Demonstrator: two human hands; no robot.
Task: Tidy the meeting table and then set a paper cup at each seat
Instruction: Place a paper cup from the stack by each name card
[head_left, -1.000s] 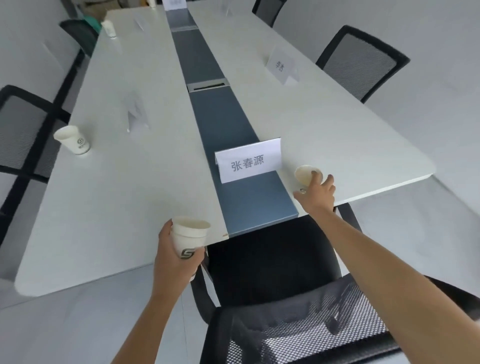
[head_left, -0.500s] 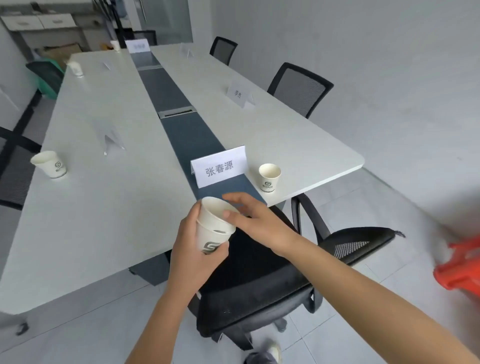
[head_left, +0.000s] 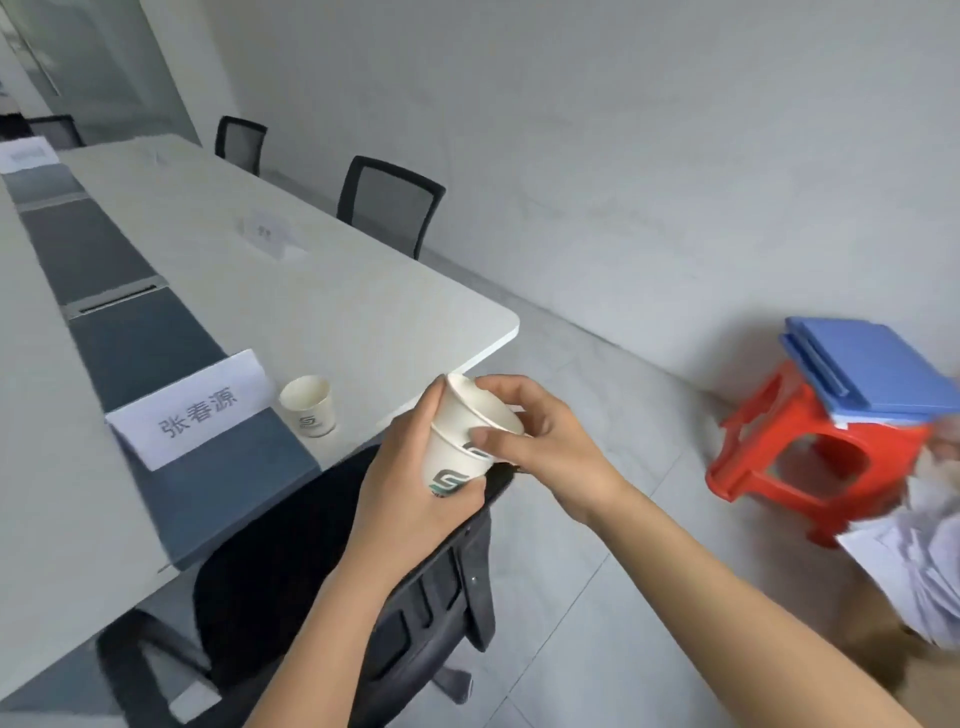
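Observation:
My left hand (head_left: 402, 491) grips a stack of white paper cups (head_left: 453, 457) with a dark logo, held just off the table's near end, above a black chair. My right hand (head_left: 545, 441) pinches the rim of the top cup (head_left: 480, 402) and tilts it out of the stack. A single paper cup (head_left: 309, 405) stands upright on the white meeting table (head_left: 363, 306), just right of a white name card (head_left: 195, 408) at the end seat.
A dark blue strip (head_left: 135, 343) runs down the table's middle. Black mesh chairs (head_left: 389, 202) line the far side, and a black chair (head_left: 332, 571) sits below my hands. A red stool (head_left: 810, 462) bearing blue folders (head_left: 872, 369) stands at the right, with papers (head_left: 919, 561) beside it.
My right hand left one cup on the table by the name card and came back to the stack. My view swung right, bringing the red stool into sight.

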